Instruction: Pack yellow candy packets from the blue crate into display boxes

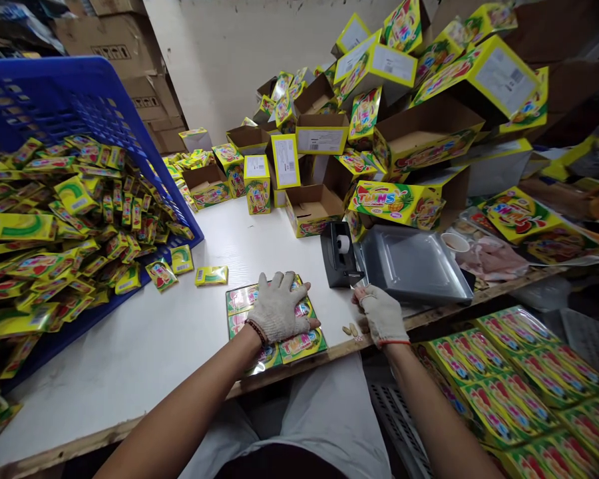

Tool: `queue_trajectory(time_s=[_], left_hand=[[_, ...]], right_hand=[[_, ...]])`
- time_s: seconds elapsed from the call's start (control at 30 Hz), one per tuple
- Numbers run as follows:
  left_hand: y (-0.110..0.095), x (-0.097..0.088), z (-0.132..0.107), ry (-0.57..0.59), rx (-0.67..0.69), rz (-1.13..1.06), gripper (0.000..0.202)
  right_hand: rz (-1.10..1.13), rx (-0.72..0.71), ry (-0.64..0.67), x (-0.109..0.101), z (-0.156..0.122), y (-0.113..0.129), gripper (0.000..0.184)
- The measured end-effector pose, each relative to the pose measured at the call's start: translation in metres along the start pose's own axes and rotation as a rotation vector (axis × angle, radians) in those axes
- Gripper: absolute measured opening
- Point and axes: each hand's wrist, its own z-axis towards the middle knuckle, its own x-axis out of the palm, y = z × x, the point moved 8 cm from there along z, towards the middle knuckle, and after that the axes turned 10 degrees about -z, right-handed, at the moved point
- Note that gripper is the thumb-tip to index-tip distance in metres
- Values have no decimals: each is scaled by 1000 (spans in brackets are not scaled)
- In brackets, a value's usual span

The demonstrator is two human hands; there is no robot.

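Left hand (279, 307) flat atop box (302, 346)

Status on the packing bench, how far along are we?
Done: wrapped packs stacked lower right. In hand: left hand flat on one pack at the table edge, right hand at the tape dispenser. Left: blue crate heaped with sachets, many open cartons behind.

blue crate (80, 93), yellow-grn sachets (34, 226), white gloves (278, 307), blk tape dispenser (335, 261)
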Motion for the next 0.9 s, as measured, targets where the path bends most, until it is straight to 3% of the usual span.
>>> queue_trajectory(time_s=[0.1, 0.23, 0.4, 0.53, 0.67, 0.77, 0.9], left_hand=[[0, 0, 0, -12, 6, 7, 81], [-1, 0, -1, -35, 22, 5, 80], [-1, 0, -1, -29, 18, 0, 80], [0, 1, 0, -37, 22, -8, 83], [0, 0, -1, -66, 43, -8, 84], [-1, -1, -2, -79, 49, 6, 80], [-1, -4, -2, -100, 40, 28, 50]], right_hand=[[-26, 8, 35, 9, 9, -4, 36], [-132, -31, 94, -2, 23, -2, 17], [-150, -210, 317, -9, 12, 28, 17], [-23, -521, 739, 16, -13, 84, 30], [-5, -589, 1061, 49, -17, 108, 36], [-26, -579, 1153, 70, -11, 108, 37], [31, -508, 1177, 83, -2, 99, 35]])
